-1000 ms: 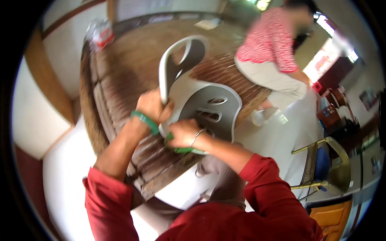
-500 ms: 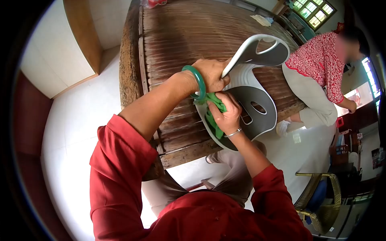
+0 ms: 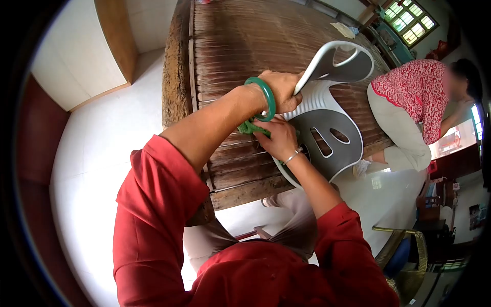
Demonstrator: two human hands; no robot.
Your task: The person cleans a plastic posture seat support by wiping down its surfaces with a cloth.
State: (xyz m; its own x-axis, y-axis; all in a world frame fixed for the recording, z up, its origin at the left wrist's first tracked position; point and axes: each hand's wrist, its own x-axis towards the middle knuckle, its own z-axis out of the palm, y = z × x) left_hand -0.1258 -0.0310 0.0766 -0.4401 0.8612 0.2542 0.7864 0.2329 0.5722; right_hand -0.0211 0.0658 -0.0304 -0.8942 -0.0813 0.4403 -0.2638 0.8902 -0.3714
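A grey and white plastic seat shell (image 3: 327, 140) with slotted holes rests on the slatted wooden bed (image 3: 230, 46). Its raised part stands up toward the back. My left hand (image 3: 281, 91), with a green bangle at the wrist, is closed round the white rim of that raised part. Just below it, my right hand (image 3: 279, 137), wearing a silver bracelet, holds a bunched green cloth (image 3: 251, 128) beside the left edge of the shell. Part of the cloth is hidden behind the fingers.
A person in a red patterned top (image 3: 414, 94) sits on the bed's right side. A metal-framed chair (image 3: 406, 261) stands at the lower right. A pale cabinet (image 3: 82, 51) is at the upper left. Light cloth (image 3: 342, 29) lies at the bed's far edge.
My right hand has moved with the green cloth toward the shell's left edge, under my left wrist. My left hand keeps its hold on the rim. The other person has raised a hand toward the head.
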